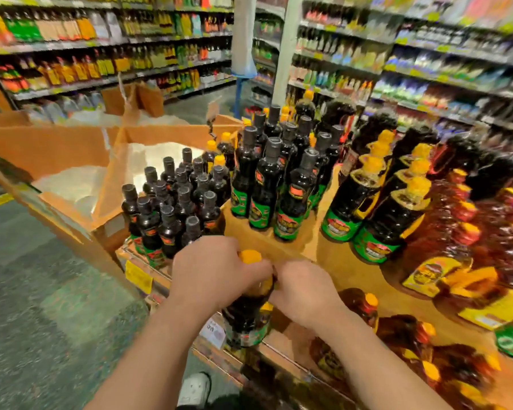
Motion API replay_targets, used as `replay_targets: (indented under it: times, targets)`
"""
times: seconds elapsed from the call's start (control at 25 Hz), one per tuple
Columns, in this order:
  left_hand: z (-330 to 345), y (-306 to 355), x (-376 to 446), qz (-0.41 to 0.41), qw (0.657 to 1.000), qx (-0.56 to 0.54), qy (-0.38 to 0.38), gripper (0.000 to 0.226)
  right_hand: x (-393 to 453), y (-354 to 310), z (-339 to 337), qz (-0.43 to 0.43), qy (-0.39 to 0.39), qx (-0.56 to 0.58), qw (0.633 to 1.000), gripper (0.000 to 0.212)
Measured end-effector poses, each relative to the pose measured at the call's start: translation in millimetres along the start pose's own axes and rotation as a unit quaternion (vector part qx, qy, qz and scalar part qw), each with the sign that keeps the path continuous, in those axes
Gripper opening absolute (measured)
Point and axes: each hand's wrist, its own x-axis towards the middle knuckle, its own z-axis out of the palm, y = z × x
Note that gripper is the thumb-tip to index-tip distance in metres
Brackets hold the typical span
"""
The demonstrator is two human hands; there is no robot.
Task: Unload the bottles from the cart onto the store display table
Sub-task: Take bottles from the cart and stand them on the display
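Note:
A dark bottle with a yellow cap [249, 315] and a green label hangs at the near edge of the display table [347, 261]. My left hand [214, 273] grips its neck just under the cap. My right hand [302, 288] holds the same bottle from the right side. Small black-capped bottles [172, 208] stand grouped on the table's left end. Taller black-capped bottles [267, 179] sit on a raised cardboard step behind. Large yellow-capped bottles [376, 208] stand to the right.
Opened cardboard boxes [71, 161] with white plastic inside lie left of the table. Amber jugs with red and yellow caps [468, 244] fill the right side. Stocked shelves [101, 54] line the aisle behind. A white shoe [194, 389] shows on the floor below.

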Motion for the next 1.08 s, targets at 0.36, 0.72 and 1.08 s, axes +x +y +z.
replay_targets:
  times: [0.36,0.72,1.08]
  targets:
    - [45.2,-33.1,138.7,0.133,0.978,0.057,-0.15,0.046,107.2,6.3,37.0,0.165,-0.012,0.019,0.986,0.009]
    - [92.9,-37.6,192.1,0.209,0.945,0.082,-0.238,0.041,147.4,21.2,69.9,0.25,-0.081,0.04,0.964,0.031]
    - [115.7,-18.3,203.6,0.189,0.929,0.091,-0.304,0.037,149.8,38.4,82.4,0.311,-0.146,0.075,0.936,0.028]
